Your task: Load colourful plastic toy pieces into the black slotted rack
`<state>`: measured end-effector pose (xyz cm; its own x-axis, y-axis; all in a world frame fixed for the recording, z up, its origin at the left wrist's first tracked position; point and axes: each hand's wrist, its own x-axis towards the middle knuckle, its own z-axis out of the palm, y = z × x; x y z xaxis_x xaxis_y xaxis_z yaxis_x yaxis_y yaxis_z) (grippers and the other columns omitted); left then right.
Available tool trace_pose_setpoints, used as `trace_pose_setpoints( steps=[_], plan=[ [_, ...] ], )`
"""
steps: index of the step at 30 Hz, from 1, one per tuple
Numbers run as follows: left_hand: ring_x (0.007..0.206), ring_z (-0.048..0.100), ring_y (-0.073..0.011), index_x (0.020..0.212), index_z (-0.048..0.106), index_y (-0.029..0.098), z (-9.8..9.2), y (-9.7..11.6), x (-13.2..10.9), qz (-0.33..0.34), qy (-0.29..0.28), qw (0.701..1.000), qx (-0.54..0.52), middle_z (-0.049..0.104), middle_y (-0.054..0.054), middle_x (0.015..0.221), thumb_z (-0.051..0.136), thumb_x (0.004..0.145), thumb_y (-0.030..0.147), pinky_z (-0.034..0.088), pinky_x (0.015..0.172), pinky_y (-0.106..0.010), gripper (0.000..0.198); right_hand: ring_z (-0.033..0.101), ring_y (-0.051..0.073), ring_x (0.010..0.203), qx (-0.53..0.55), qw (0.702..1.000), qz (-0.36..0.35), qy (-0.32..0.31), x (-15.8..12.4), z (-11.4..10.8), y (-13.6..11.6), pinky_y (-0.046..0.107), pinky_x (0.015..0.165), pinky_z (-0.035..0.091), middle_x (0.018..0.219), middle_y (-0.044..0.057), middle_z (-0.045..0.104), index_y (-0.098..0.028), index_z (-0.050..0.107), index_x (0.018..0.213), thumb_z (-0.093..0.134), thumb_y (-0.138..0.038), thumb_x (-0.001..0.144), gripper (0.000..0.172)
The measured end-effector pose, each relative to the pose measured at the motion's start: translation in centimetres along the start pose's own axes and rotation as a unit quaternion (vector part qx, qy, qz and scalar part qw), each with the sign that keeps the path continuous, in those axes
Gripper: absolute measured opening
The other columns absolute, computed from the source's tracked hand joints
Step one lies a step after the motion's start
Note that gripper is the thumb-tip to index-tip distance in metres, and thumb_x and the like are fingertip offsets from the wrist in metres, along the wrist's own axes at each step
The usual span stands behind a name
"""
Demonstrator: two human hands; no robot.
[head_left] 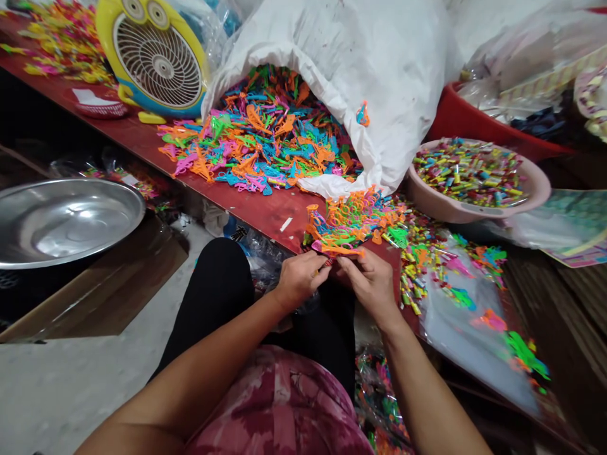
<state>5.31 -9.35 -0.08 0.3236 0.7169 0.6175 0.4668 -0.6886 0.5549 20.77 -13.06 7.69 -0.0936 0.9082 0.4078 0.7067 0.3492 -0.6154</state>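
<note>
At the red table's front edge, my left hand and my right hand are close together with fingers closed. Between the left fingertips are a pink plastic piece and what looks like a tiny wrapped tube. An orange plastic piece lies along the right fingertips; their exact grip is partly hidden. Just beyond them sits a heap of small hooked plastic toys in orange, green, blue and pink. A larger heap of similar toys spills from a white sack.
Small colourful tubes lie to the right beside clear plastic bags. Behind stands a pink basin of such tubes. A yellow fan and a red basket stand at left. A metal basin is at far left.
</note>
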Motion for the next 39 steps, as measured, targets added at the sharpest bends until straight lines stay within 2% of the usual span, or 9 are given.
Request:
trace_pose_setpoints(
  steps=[14, 23, 30, 34, 39],
  plan=[
    [0.066, 0.06, -0.0122, 0.081, 0.067, 0.018, 0.1, 0.1, 0.0, 0.002, 0.015, 1.0, -0.003, 0.065, -0.002, 0.071, 0.054, 0.093, 0.027, 0.044, 0.063, -0.023, 0.02, 0.058, 0.014, 0.061, -0.026, 0.998, -0.019, -0.045, 0.9, -1.4, -0.2, 0.027, 0.062, 0.044, 0.067, 0.0, 0.063, -0.02, 0.067, 0.079, 0.057, -0.029, 0.094, 0.02],
    [0.07, 0.063, -0.0126, 0.089, 0.068, 0.019, 0.5, 0.0, -0.3, -0.008, 0.021, 0.999, -0.038, 0.068, -0.002, 0.077, 0.055, 0.093, 0.026, 0.047, 0.068, -0.023, 0.016, 0.06, 0.015, 0.061, 0.028, 0.995, 0.052, -0.079, 1.2, -1.8, -0.6, 0.027, 0.058, 0.046, 0.071, 0.001, 0.068, -0.019, 0.07, 0.086, 0.06, -0.03, 0.091, 0.015],
    [0.07, 0.06, -0.0141, 0.078, 0.064, 0.018, 0.6, 0.6, 0.0, -0.045, 0.008, 0.999, -0.018, 0.065, -0.002, 0.075, 0.057, 0.089, 0.024, 0.045, 0.067, -0.025, 0.015, 0.055, 0.012, 0.055, 0.073, 0.99, 0.095, -0.07, 0.7, -1.1, -0.7, 0.023, 0.053, 0.041, 0.063, -0.002, 0.061, -0.018, 0.063, 0.077, 0.062, -0.03, 0.089, 0.016],
    [0.067, 0.058, -0.0139, 0.069, 0.061, 0.018, 0.7, 0.5, 0.3, -0.047, 0.006, 0.999, 0.004, 0.063, -0.002, 0.07, 0.057, 0.086, 0.02, 0.043, 0.063, -0.025, 0.017, 0.057, 0.013, 0.064, 0.071, 0.992, 0.078, -0.07, 0.3, -0.8, -0.4, 0.023, 0.057, 0.042, 0.074, 0.001, 0.065, -0.018, 0.064, 0.083, 0.063, -0.029, 0.087, 0.013],
    [0.065, 0.057, -0.0136, 0.067, 0.062, 0.018, 0.7, 0.3, 0.4, -0.039, 0.002, 0.999, 0.018, 0.062, -0.002, 0.068, 0.056, 0.087, 0.022, 0.041, 0.062, -0.025, 0.021, 0.056, 0.014, 0.067, -0.013, 0.995, 0.023, -0.095, 0.4, -1.6, -1.1, 0.024, 0.062, 0.041, 0.076, 0.002, 0.064, -0.018, 0.063, 0.087, 0.055, -0.029, 0.093, 0.015]
  ],
)
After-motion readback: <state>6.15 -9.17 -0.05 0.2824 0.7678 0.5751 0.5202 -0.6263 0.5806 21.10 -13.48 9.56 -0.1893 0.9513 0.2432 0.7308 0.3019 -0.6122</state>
